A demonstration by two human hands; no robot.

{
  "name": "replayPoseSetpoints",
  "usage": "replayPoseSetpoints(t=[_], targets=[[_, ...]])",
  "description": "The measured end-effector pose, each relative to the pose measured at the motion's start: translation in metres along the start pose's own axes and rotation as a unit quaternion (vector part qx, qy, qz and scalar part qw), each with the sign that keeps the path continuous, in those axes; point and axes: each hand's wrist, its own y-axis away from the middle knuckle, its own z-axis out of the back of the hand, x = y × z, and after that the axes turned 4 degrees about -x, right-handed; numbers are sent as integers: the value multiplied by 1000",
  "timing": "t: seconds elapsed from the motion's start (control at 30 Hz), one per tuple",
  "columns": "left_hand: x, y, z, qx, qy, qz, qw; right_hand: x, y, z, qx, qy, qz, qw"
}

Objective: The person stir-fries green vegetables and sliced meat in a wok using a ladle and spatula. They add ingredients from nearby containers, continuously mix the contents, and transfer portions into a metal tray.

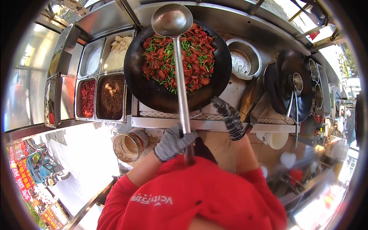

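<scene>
A long-handled steel ladle [171, 20] extends over a large black wok [135, 82], its bowl near the far rim. My left hand [174, 142], in a grey glove, is wrapped round the ladle's handle close to its end. Sliced reddish meat and cut green stalks [193, 69] fill the middle of the wok, partly hidden by the handle. At the wok's near right edge, my right hand [229, 116], in a dark striped glove, has its fingers closed on the rim. The thumb is hard to make out.
Left of the wok stand steel trays with red chopped chillies [88, 98], dark flakes [110, 97] and a pale paste [116, 57]. To the right are a steel pot [256, 63], a brush [247, 100], stacked black woks [281, 88] and a small ladle [297, 82]. A bucket [126, 148] sits below.
</scene>
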Motion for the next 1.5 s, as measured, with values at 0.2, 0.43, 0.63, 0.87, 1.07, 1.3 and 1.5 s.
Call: replayPoseSetpoints(t=[0.2, 0.43, 0.63, 0.87, 1.07, 1.3, 1.5], targets=[[53, -25, 7, 290, -238, -18, 927, 59, -13, -68, -62, -8, -185, 981], [87, -75, 7, 24, 232, 250, 940, 34, -102, -98, -136, 199, -159, 957], [106, -93, -8, -63, 453, 246, 855, 64, -100, -100, -122, 352, -182, 910], [107, -93, -9, -63, 448, 251, 856, 21, -161, -102, -32, 427, -94, 899], [100, -90, -9, -64, 426, 265, 863, 59, -117, -96, 6, 501, 106, 859], [92, -92, -8, -96, 406, 285, 863, 58, -103, -136, 173, 714, -113, 669], [100, -91, -13, -109, 432, 237, 863, 121, 27, -32, 114, 761, -17, 638]])
